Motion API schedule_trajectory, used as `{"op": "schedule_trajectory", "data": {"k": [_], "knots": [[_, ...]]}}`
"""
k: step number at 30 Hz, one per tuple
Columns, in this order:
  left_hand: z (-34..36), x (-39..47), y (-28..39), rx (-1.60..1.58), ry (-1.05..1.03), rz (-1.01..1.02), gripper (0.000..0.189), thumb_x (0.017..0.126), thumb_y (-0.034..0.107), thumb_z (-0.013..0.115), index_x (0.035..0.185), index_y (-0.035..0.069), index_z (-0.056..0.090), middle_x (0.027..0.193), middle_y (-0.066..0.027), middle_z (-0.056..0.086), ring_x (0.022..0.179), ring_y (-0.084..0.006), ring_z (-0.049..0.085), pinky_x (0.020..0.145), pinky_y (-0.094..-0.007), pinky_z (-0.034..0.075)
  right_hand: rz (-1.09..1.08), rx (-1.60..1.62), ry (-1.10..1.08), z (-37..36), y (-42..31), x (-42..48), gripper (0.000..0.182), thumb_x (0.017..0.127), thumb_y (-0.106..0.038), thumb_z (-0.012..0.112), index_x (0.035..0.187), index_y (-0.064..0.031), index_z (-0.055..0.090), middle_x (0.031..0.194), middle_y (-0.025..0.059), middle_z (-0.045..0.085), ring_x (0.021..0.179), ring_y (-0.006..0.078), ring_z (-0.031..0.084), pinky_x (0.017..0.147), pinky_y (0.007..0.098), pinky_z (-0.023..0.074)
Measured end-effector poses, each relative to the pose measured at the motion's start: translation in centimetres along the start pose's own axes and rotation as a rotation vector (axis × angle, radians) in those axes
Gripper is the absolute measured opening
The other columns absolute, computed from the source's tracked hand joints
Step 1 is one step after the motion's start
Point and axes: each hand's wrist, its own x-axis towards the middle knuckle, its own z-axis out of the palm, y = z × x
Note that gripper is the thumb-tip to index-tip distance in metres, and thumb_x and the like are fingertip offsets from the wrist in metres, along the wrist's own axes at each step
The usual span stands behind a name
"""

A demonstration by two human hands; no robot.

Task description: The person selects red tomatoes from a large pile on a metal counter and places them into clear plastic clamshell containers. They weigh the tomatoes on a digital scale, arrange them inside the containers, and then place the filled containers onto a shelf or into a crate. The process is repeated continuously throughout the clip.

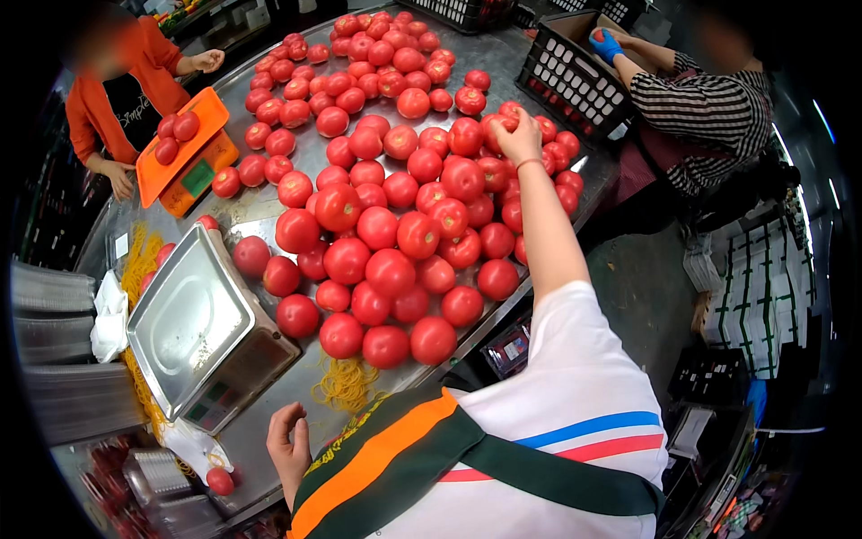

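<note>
Many red tomatoes lie heaped on a metal table. My right hand reaches to the far right side of the heap, its fingers around a tomato that still lies among the others. My left hand is low at the near table edge, fingers curled, holding nothing that shows. Left of the heap stands a scale with a steel pan, its pan bare. Yellow rubber bands lie between the scale and my apron.
An orange scale with several tomatoes stands before a co-worker in orange. Another co-worker, blue-gloved, holds a tomato over a black crate. Clear plastic containers are stacked at left. A loose tomato lies near the table's front edge.
</note>
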Motion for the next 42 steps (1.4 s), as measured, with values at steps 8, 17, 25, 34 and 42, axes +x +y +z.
{"op": "schedule_trajectory", "data": {"k": [8, 17, 25, 34, 42], "knots": [[3.0, 3.0, 3.0, 0.08, -0.148, -0.016, 0.02, 0.085, -0.002, 0.054, 0.104, -0.003, 0.059, 0.096, -0.0111, 0.06, 0.091, -0.0201, 0.06, 0.082, -0.0298, 0.047, 0.191, 0.186, 0.06, 4.4, 4.2, 2.8, 0.075, 0.061, -0.04, 0.076, 0.122, -0.0034, 0.052, 0.112, 0.0238, 0.06, 0.101, 0.0326, 0.062, 0.088, 0.0394, 0.0492], [8.4, 11.0, 7.2, -1.255, -0.373, -0.397, 0.056, 0.094, 0.039, 0.047, 0.138, 0.005, 0.036, 0.125, -0.0177, 0.052, 0.113, -0.0325, 0.055, 0.093, -0.0475, 0.047, -0.644, 1.001, -0.992, -5.2, -18.1, -16.5, 0.041, 0.089, -0.026, 0.055, 0.123, -0.0033, 0.052, 0.118, 0.0123, 0.057, 0.108, 0.0234, 0.057, 0.093, 0.0354, 0.0463], [-3.1, 10.8, 2.7, -0.827, 0.011, -0.186, 0.062, 0.083, 0.041, 0.062, 0.126, -0.001, 0.048, 0.11, -0.0156, 0.06, 0.099, -0.0267, 0.061, 0.084, -0.0398, 0.053, -0.616, 0.29, -0.762, 1.5, -18.9, -13.7, 0.07, 0.077, -0.038, 0.069, 0.132, -0.003, 0.045, 0.13, 0.0214, 0.048, 0.12, 0.0341, 0.048, 0.101, 0.0399, 0.0402], [-10.7, 15.6, -3.4, 0.874, 0.485, 0.173, 0.048, 0.075, 0.034, 0.071, 0.113, 0.006, 0.062, 0.113, -0.0157, 0.056, 0.103, -0.0353, 0.053, 0.088, -0.0436, 0.046, -0.312, 0.331, -0.732, 6.1, -20.4, -13.7, 0.086, 0.056, -0.045, 0.079, 0.123, 0.0003, 0.05, 0.115, 0.0213, 0.058, 0.108, 0.028, 0.059, 0.091, 0.0354, 0.0477], [-10.6, 16.0, -3.9, 0.782, 0.537, 0.159, 0.032, 0.084, 0.028, 0.061, 0.11, 0.008, 0.064, 0.113, -0.0157, 0.057, 0.101, -0.0358, 0.054, 0.088, -0.0436, 0.046, -0.79, 0.706, -0.648, 5.6, -33.5, -28.5, 0.08, 0.062, -0.025, 0.081, 0.129, -0.0038, 0.042, 0.12, 0.0184, 0.048, 0.114, 0.0324, 0.049, 0.097, 0.0396, 0.0416]]}}
